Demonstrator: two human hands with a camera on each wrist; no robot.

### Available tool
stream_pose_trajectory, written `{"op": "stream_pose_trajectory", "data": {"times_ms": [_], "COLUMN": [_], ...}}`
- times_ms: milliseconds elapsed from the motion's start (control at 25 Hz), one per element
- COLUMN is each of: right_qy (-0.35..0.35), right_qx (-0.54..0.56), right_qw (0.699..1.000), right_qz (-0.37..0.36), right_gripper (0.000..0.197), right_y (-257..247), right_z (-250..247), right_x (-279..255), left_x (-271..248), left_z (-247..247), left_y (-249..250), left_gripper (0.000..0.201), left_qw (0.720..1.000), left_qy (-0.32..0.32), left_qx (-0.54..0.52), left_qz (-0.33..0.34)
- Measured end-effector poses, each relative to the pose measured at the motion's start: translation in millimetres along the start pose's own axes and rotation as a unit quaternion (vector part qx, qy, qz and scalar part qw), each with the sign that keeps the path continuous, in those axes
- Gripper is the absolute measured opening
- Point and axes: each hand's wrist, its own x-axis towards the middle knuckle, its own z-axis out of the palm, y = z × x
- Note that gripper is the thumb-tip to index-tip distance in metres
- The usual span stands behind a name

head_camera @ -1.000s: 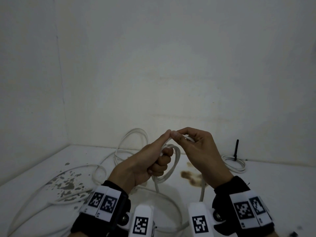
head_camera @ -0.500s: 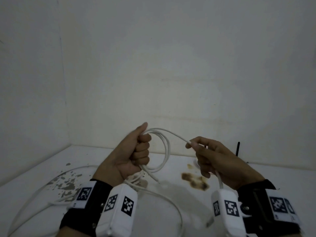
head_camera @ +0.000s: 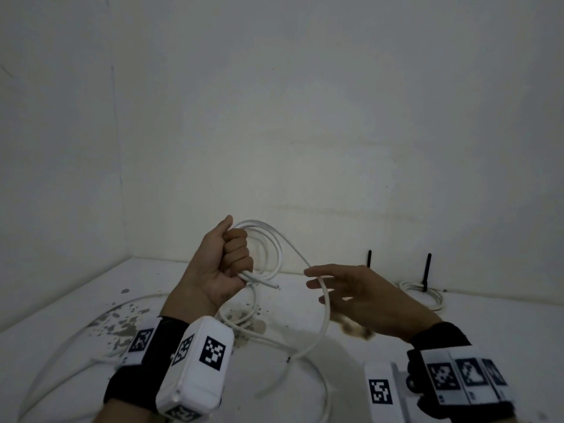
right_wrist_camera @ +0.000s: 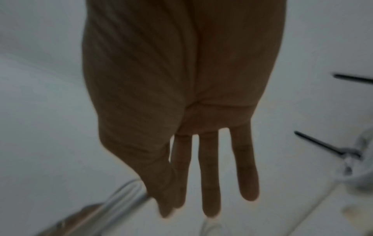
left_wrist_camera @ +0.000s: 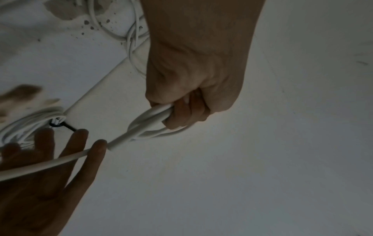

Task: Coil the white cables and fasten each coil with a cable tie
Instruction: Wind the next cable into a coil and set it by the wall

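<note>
In the head view my left hand [head_camera: 225,264] is a raised fist gripping a small coil of white cable [head_camera: 276,248], whose cut end pokes out below the fist. From the coil a strand [head_camera: 329,312] runs right, drapes over my right hand's [head_camera: 360,294] straight fingers and drops to the table. The left wrist view shows the fist [left_wrist_camera: 193,79] round the loops [left_wrist_camera: 149,126] and the cable lying across the open right hand [left_wrist_camera: 40,167]. The right wrist view shows that hand [right_wrist_camera: 201,143] with fingers straight and spread.
The rest of the cable trails in loose loops over the stained white table [head_camera: 457,331] at the left. A finished coil [head_camera: 424,296] with an upright black cable tie [head_camera: 427,270] lies by the back wall; a second tie [head_camera: 369,259] stands beside it.
My right hand has let go of its pinch on the cable, opened and slid right along the strand. My left fist has risen with the coil, which has gained a loop.
</note>
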Motion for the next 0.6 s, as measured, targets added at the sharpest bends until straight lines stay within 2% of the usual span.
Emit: {"op": "stream_pose_trajectory", "data": {"times_ms": [80, 160, 240, 360, 400, 520, 600], "right_qy": [0.037, 0.071, 0.118, 0.196, 0.225, 0.310, 0.332], "right_qx": [-0.100, -0.142, -0.111, -0.005, -0.020, -0.201, -0.251], "right_qw": [0.994, 0.986, 0.982, 0.969, 0.959, 0.903, 0.883], "right_qz": [-0.030, -0.050, -0.098, -0.150, -0.170, -0.218, -0.216], "right_gripper": [0.039, 0.038, 0.032, 0.024, 0.023, 0.023, 0.023], "right_y": [-0.4, -2.9, -6.7, -13.5, -16.5, -21.0, -22.7], "right_z": [2.9, 4.2, 10.5, 33.2, 41.7, 60.1, 65.1], "right_x": [2.7, 2.8, 3.7, 12.1, 15.6, 21.8, 21.3], "left_x": [2.7, 5.5, 7.6, 12.9, 14.0, 13.4, 10.0], "left_z": [-4.2, -8.6, -8.5, 0.1, 4.4, 13.1, 17.6], "left_y": [-1.9, -3.9, -6.3, -13.2, -16.2, -23.8, -28.3], "left_gripper": [0.062, 0.060, 0.063, 0.070, 0.071, 0.069, 0.063], "left_qw": [0.999, 0.997, 0.993, 0.984, 0.984, 0.982, 0.984], "left_qy": [0.007, 0.009, 0.011, 0.033, 0.044, 0.076, 0.090], "left_qx": [-0.037, -0.073, -0.120, -0.164, -0.162, -0.143, -0.111], "left_qz": [0.000, 0.001, 0.012, 0.054, 0.066, 0.092, 0.107]}}
